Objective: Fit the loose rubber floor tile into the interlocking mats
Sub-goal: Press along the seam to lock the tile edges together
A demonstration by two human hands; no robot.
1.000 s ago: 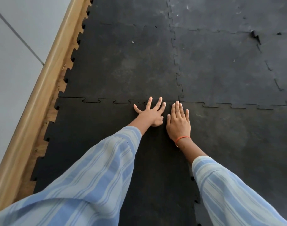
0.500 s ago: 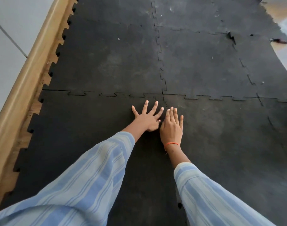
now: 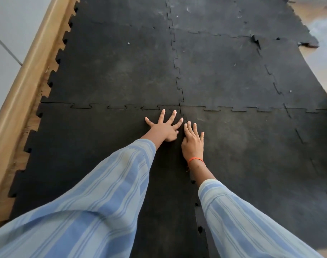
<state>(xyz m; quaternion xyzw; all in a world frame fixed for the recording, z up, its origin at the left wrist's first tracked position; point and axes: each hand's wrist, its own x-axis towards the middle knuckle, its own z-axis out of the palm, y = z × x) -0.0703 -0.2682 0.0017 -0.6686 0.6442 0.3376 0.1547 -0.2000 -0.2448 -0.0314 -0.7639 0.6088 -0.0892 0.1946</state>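
A black rubber floor tile lies at the near left, its toothed far edge meeting the interlocking mats beyond it. My left hand rests flat on the tile's far right corner, fingers spread, holding nothing. My right hand, with an orange band at the wrist, lies flat beside it over the seam with the neighbouring mat. Small gaps show in that seam nearer to me. Striped blue sleeves cover both forearms.
A wooden skirting board and pale wall run along the left, with bare wooden floor showing between it and the mats' toothed edge. At the far right a mat corner is lifted and a torn notch shows. Bare floor lies beyond.
Both hands have slid a little back toward me from the far seam and stay flat. The view has tilted, bringing the right edge of the mats into sight.
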